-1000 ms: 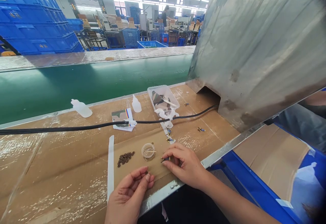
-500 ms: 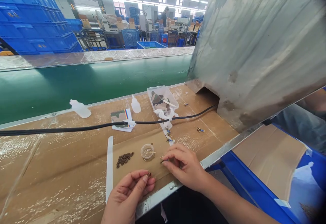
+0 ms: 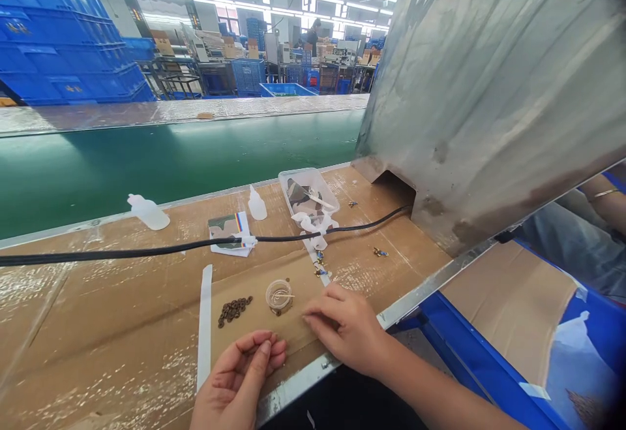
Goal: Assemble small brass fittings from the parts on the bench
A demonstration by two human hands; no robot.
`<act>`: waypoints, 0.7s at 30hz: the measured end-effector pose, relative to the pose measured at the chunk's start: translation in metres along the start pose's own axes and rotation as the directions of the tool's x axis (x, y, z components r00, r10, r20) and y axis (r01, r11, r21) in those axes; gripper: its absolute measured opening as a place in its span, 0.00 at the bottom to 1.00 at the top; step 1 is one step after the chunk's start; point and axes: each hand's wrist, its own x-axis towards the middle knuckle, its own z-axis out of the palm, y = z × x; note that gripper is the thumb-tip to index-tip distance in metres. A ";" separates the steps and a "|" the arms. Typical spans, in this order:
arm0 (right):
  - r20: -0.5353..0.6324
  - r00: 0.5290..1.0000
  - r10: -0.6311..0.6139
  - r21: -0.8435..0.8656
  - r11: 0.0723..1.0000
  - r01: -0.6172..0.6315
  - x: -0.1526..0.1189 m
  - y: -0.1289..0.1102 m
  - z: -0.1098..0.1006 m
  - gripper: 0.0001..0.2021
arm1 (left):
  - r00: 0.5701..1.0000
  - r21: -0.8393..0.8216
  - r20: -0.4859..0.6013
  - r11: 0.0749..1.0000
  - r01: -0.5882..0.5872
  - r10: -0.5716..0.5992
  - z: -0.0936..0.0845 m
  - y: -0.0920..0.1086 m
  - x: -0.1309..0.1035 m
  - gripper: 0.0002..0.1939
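Observation:
My left hand (image 3: pixel 244 371) is closed at the near edge of the cardboard-covered table, thumb pressed to the fingertips; whatever it pinches is hidden. To its right, my right hand (image 3: pixel 337 325) has thumb and fingers pinched together just above the brown paper (image 3: pixel 254 286), and I cannot make out anything between them. A small round clear dish (image 3: pixel 279 294) with thin pale pieces in it stands between and beyond the hands. Left of the dish lies a cluster of small brown rings (image 3: pixel 235 310). Small blue and brass-coloured pieces (image 3: pixel 321 272) lie beyond my right hand.
Black cables (image 3: pixel 147 251) cross the table. Behind them stand two white bottles (image 3: pixel 150 213) (image 3: pixel 257 204) and a clear tub (image 3: pixel 309 196) holding camouflage cloth. A large metal hood (image 3: pixel 484 110) rises at the right. Another person's arm (image 3: pixel 609 194) shows at the far right.
The small dark pieces seen at the fingertips of both hands are no longer visible. My right fingertips have moved slightly left and down. The whole view has shifted a little.

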 end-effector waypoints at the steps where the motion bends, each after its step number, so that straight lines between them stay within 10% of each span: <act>1: 0.007 1.000 -0.021 -0.063 0.998 0.022 0.000 -0.003 0.002 0.05 | 1.000 0.010 -0.002 1.000 -0.008 0.008 -0.002 -0.001 0.000 0.21; 9: 0.064 0.988 -0.138 -0.409 0.900 0.152 0.010 -0.024 0.021 0.07 | 0.999 0.000 0.014 0.999 -0.041 0.041 -0.015 -0.003 0.000 0.20; 21: 0.095 0.995 -0.037 -0.291 0.955 0.063 0.003 -0.023 0.010 0.03 | 0.999 0.070 0.013 0.996 -0.048 0.047 -0.015 -0.004 0.000 0.22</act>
